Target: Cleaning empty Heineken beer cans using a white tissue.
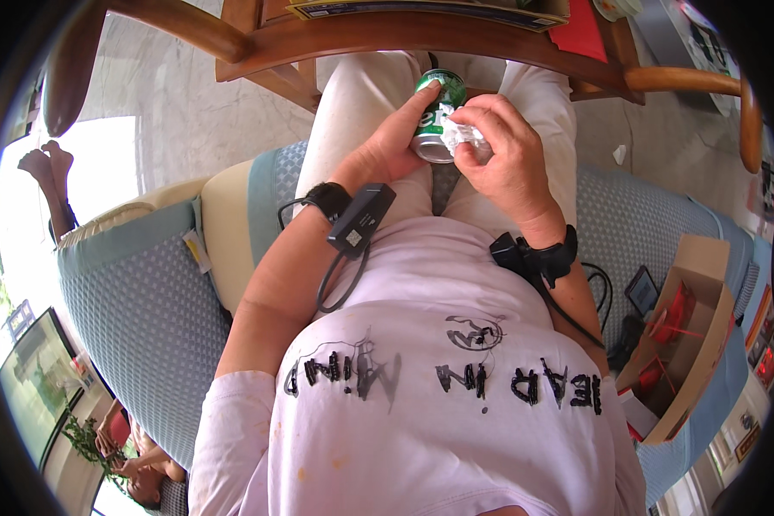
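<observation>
A green and silver can (pixel 430 146) is held in my left hand (pixel 396 138) between my knees, its thumb along the can's upper side. My right hand (pixel 503 155) grips a crumpled white tissue (pixel 463 132) against the right side of the can, with fingers curled over it. Black devices with cables are strapped at my wrists, the left one (pixel 361 222) lying along the forearm.
A wooden table (pixel 421 47) with boxes and red paper stands ahead. I sit on a padded sofa (pixel 138 318); an open cardboard box (pixel 701 301) with red items and a dark-screened device (pixel 641 288) lie at my right. Another person (pixel 146 482) reclines at the lower left.
</observation>
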Available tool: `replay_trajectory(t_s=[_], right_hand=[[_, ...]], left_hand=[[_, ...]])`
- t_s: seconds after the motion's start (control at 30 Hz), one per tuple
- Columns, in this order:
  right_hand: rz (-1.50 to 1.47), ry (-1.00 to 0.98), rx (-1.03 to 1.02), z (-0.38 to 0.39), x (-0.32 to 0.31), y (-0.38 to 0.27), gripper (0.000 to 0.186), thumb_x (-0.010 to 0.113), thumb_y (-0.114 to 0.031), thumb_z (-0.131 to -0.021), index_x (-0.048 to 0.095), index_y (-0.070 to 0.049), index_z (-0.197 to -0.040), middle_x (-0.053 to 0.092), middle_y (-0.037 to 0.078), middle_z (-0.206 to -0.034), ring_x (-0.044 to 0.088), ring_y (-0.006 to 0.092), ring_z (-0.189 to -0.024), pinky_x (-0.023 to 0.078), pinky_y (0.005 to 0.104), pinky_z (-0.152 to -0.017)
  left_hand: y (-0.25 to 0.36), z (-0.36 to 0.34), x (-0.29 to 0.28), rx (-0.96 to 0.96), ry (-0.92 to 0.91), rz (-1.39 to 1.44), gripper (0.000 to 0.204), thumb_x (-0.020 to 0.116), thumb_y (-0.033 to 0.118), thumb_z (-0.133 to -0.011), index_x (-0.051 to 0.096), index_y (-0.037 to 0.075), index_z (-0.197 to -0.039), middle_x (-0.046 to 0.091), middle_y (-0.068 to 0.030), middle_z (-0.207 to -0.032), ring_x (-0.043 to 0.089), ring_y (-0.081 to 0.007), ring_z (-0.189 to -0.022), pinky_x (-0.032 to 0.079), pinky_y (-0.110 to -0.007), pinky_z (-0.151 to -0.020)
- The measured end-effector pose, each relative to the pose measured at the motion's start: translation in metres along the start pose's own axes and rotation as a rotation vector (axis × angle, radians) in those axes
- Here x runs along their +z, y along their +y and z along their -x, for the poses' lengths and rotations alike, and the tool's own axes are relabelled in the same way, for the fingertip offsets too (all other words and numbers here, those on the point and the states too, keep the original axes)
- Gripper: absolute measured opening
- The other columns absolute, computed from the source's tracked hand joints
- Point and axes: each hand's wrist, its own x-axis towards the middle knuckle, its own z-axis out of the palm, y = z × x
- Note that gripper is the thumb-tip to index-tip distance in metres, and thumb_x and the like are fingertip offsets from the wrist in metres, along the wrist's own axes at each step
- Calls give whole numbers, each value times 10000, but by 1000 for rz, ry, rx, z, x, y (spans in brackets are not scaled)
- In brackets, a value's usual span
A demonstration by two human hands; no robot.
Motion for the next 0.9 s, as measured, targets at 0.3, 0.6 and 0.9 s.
replay_trajectory(t_s=[0.3,0.6,0.9], right_hand=[[242,-158,-423,-5,13,-12,50,621,-76,-706,610,-77,-756,575,9,-945,544,191,-905,507,312,-777],[292,105,-354,-4,-4,-5,237,666,3,-602,637,-77,-823,581,24,-863,555,208,-752,503,329,-658],[114,2,-246,-4,3,-9,262,637,28,-612,646,-88,-847,582,43,-900,574,234,-826,520,346,-712]], left_hand=[[6,2,-1,-68,43,80,444,495,499,-936,642,86,-866,665,-64,-783,633,-199,-670,546,-346,-601],[7,8,5,-15,-70,100,414,469,425,-963,580,64,-1133,659,-92,-1040,637,-211,-909,524,-356,-831],[1,10,7,-40,-134,-130,500,445,540,-947,594,86,-1094,654,-56,-987,637,-168,-877,533,-316,-800]])
